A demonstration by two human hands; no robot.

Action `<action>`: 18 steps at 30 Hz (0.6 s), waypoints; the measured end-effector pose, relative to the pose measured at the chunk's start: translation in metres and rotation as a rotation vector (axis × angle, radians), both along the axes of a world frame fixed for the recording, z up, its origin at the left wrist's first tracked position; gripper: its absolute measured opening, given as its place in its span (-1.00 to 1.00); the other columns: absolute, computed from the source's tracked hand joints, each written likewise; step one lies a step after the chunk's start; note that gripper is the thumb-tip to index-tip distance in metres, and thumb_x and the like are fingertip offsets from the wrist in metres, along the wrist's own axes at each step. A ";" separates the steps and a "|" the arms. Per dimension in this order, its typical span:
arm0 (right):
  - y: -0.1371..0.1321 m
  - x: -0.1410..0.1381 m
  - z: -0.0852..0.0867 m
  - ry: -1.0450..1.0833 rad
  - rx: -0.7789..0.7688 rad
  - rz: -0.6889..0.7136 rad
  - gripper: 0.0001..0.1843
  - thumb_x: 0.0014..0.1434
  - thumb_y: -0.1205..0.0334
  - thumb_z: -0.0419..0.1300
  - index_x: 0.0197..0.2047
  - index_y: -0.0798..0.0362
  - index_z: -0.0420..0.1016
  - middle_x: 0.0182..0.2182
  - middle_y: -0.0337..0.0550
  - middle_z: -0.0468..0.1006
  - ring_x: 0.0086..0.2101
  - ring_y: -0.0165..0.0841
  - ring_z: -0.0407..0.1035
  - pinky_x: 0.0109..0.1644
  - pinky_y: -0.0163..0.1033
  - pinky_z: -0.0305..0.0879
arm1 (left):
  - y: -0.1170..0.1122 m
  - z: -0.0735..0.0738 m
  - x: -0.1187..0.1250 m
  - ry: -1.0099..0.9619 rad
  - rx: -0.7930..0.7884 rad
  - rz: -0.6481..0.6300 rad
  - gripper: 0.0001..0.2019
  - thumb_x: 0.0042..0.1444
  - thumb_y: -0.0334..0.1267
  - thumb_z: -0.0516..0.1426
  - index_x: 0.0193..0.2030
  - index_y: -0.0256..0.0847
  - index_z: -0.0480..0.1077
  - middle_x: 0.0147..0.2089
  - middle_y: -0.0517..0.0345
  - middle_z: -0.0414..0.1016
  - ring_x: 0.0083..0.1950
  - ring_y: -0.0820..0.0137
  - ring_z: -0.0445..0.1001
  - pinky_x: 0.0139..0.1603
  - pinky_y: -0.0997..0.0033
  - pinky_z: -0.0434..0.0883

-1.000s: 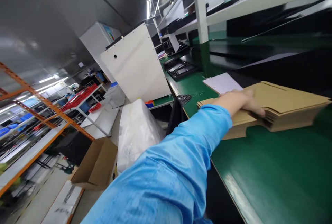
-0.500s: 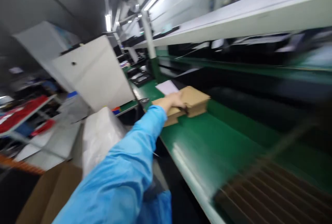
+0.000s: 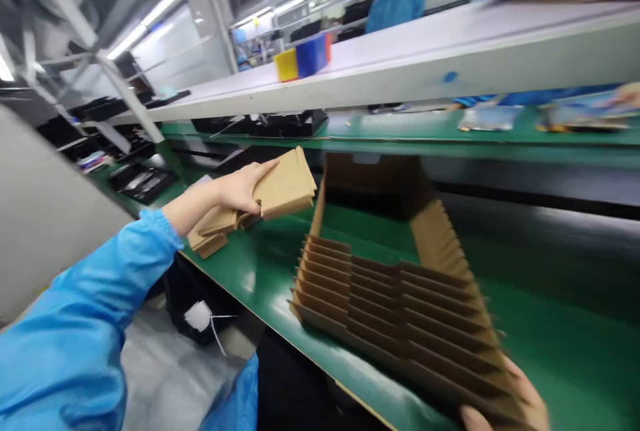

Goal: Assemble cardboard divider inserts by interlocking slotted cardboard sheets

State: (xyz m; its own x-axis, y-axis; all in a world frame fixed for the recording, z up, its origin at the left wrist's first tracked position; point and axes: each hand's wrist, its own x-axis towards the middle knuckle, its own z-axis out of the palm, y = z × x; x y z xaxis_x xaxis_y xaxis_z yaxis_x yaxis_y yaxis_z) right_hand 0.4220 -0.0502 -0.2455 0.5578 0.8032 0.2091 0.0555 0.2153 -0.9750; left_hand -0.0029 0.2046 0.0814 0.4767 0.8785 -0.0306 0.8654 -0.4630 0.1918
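Observation:
My left hand (image 3: 243,188) is closed around the near end of a small stack of brown cardboard pieces (image 3: 286,186), lifted a little above the green bench. Below it, more cardboard pieces (image 3: 210,228) lie by the bench edge, partly covered by my hand and wrist. To the right stands a cardboard tray (image 3: 320,218) with slotted sides and several thin dividers (image 3: 415,324) filling its near part; the far part is bare. At the tray's near right corner my right hand (image 3: 523,398) grips the cardboard, thumb in front and fingers behind, cut off by the frame's bottom.
A white shelf (image 3: 380,94) runs above the green bench (image 3: 260,284), with a yellow, blue and red block (image 3: 305,58) on it. Black trays (image 3: 143,181) sit farther left. Across the bench, a co-worker's hand (image 3: 627,94) is near flat packets (image 3: 490,116). Another person (image 3: 397,1) is behind.
My view has swung right. My left hand has raised a stack of cardboard pieces off the pile and moved it toward the slotted tray. My right hand has come into view on the tray.

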 end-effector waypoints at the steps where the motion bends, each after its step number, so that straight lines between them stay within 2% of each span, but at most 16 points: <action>1: -0.002 -0.002 -0.002 -0.049 -0.014 0.018 -0.02 0.11 -0.37 0.56 0.53 -0.44 0.41 0.41 0.05 0.44 0.46 0.32 0.28 0.59 0.62 0.13 | -0.011 -0.007 0.025 -0.013 -0.013 -0.127 0.46 -0.17 0.04 0.49 0.81 -0.07 -0.18 0.54 -0.23 0.33 0.52 -0.31 0.38 0.62 -0.20 0.33; 2: -0.003 -0.004 -0.002 -0.081 0.022 0.042 0.06 0.13 -0.36 0.54 0.59 -0.30 0.34 0.42 0.14 0.44 0.41 0.36 0.34 0.53 0.70 0.16 | -0.025 -0.014 0.050 -0.022 -0.024 -0.234 0.46 -0.16 0.07 0.49 0.81 -0.05 -0.19 0.52 -0.23 0.33 0.51 -0.33 0.38 0.61 -0.21 0.33; 3: -0.003 -0.006 -0.002 -0.117 0.059 0.083 0.15 0.17 -0.34 0.53 0.66 -0.19 0.21 0.50 0.20 0.34 0.42 0.35 0.34 0.50 0.66 0.24 | -0.040 -0.022 0.074 -0.019 -0.033 -0.315 0.46 -0.17 0.08 0.50 0.81 0.00 -0.18 0.50 -0.23 0.34 0.48 -0.36 0.40 0.57 -0.23 0.36; 5: -0.002 -0.009 0.000 -0.221 0.097 0.188 0.21 0.29 -0.23 0.49 0.76 -0.14 -0.04 0.64 0.22 0.09 0.51 0.25 0.25 0.51 0.46 0.36 | -0.068 -0.036 0.114 0.017 -0.042 -0.437 0.43 -0.19 0.08 0.50 0.80 0.11 -0.10 0.44 -0.22 0.38 0.37 -0.38 0.47 0.48 -0.29 0.38; 8: -0.002 -0.011 0.005 -0.358 0.054 0.233 0.32 0.32 -0.18 0.51 0.81 -0.11 -0.21 0.70 0.20 -0.09 0.61 0.21 0.05 0.58 0.36 0.29 | -0.094 -0.055 0.157 0.029 -0.030 -0.556 0.35 -0.19 0.09 0.49 0.77 0.15 0.01 0.41 -0.24 0.42 0.30 -0.39 0.48 0.44 -0.34 0.33; 10: -0.005 -0.012 0.007 -0.376 0.037 0.221 0.33 0.32 -0.29 0.49 0.81 -0.08 -0.19 0.69 0.22 -0.07 0.60 0.25 0.04 0.58 0.39 0.27 | -0.098 -0.066 0.174 -0.001 -0.021 -0.584 0.31 -0.17 0.09 0.47 0.75 0.16 0.04 0.46 -0.24 0.41 0.33 -0.40 0.46 0.47 -0.33 0.27; 12: -0.009 -0.011 0.006 -0.343 0.068 0.215 0.29 0.35 -0.43 0.41 0.81 -0.07 -0.13 0.67 0.24 -0.01 0.56 0.27 0.15 0.53 0.38 0.36 | -0.098 -0.077 0.184 -0.020 -0.028 -0.587 0.30 -0.16 0.12 0.46 0.75 0.17 0.05 0.50 -0.25 0.39 0.36 -0.42 0.44 0.50 -0.33 0.23; 15: -0.014 -0.010 0.002 -0.279 0.184 0.194 0.20 0.38 -0.54 0.30 0.79 -0.18 -0.06 0.64 0.16 0.10 0.49 0.27 0.28 0.42 0.33 0.49 | -0.101 -0.094 0.194 -0.046 -0.069 -0.579 0.31 -0.15 0.15 0.47 0.76 0.15 0.05 0.53 -0.32 0.38 0.40 -0.48 0.43 0.51 -0.43 0.21; 18: -0.016 -0.008 0.005 -0.176 0.264 0.163 0.10 0.40 -0.60 0.21 0.77 -0.32 -0.02 0.64 0.05 0.13 0.53 0.25 0.23 0.43 0.38 0.47 | -0.109 -0.104 0.198 -0.192 -0.105 -0.595 0.28 -0.16 0.23 0.50 0.73 0.19 0.14 0.63 -0.31 0.31 0.51 -0.59 0.35 0.58 -0.58 0.11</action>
